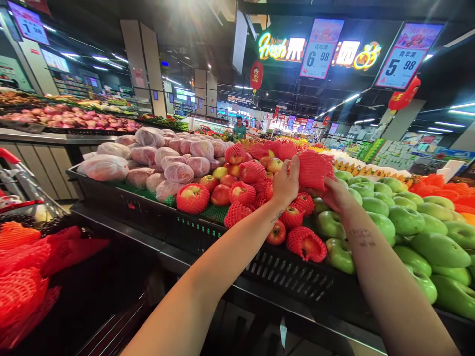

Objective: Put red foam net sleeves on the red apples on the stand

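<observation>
The held foam net [315,169] is coral red; blur leaves its mesh pattern uncertain. Netted apples [193,200] show a red diamond lattice over yellow and red, bare apples [220,195] red with yellow. Green apples [407,219] are plain bright green, wrapped fruit [179,172] dusty pink, the crate [148,212] black.

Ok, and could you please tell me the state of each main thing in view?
Red foam net: raised, contents hidden
Left hand: gripping its left edge
Right hand: gripping its lower right
Red apples: some netted, some bare
Green apples: bare, piled
Neon sign: lit
Price screens: lit
</observation>
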`<action>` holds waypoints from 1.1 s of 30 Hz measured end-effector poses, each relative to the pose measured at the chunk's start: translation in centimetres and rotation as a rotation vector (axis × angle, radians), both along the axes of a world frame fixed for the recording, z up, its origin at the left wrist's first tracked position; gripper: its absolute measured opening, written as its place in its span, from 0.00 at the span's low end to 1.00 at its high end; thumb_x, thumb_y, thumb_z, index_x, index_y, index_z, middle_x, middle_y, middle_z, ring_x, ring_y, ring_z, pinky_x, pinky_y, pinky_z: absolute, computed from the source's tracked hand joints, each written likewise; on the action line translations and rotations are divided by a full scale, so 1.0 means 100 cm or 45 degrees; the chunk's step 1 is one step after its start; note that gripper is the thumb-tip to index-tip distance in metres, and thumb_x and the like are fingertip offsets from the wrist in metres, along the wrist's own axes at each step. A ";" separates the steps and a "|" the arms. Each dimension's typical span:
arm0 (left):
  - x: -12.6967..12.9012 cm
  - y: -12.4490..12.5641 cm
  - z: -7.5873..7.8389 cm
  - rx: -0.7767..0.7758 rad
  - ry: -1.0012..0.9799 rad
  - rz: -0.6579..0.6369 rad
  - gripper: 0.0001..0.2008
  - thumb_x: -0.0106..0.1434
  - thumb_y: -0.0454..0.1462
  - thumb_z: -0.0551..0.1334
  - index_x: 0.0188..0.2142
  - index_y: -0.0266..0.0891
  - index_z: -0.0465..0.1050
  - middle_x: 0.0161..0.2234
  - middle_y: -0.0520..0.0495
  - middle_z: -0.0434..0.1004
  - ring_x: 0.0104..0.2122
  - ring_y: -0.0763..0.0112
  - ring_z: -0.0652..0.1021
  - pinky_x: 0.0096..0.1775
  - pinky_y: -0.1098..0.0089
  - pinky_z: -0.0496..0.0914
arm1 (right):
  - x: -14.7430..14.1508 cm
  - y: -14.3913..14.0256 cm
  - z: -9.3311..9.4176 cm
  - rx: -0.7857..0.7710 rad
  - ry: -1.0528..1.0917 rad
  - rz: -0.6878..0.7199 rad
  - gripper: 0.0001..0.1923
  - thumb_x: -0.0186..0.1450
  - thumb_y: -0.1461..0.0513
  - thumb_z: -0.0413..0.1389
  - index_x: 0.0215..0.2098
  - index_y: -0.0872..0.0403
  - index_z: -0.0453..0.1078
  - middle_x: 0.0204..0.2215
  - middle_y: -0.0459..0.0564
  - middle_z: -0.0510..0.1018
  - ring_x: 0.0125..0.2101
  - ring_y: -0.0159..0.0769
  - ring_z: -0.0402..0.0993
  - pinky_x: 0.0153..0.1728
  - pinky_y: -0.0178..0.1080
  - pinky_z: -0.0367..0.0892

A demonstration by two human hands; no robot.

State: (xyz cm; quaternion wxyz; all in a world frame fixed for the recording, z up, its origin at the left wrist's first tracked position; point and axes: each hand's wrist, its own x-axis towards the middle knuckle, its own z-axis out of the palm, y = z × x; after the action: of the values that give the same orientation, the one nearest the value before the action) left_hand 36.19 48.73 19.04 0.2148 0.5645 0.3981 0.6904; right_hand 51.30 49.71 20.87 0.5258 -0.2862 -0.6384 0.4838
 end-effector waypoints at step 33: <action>-0.012 0.010 0.002 0.306 0.266 0.288 0.08 0.75 0.30 0.52 0.43 0.42 0.68 0.46 0.41 0.78 0.47 0.64 0.78 0.52 0.60 0.73 | -0.008 0.004 0.002 -0.125 0.251 -0.164 0.25 0.53 0.46 0.69 0.43 0.49 0.74 0.34 0.46 0.84 0.32 0.38 0.83 0.20 0.33 0.75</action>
State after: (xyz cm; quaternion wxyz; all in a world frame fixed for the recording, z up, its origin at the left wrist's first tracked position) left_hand 35.01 49.73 19.21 0.0245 0.6064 0.3939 0.6903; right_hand 50.52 50.09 21.04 0.6014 -0.3029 -0.5394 0.5056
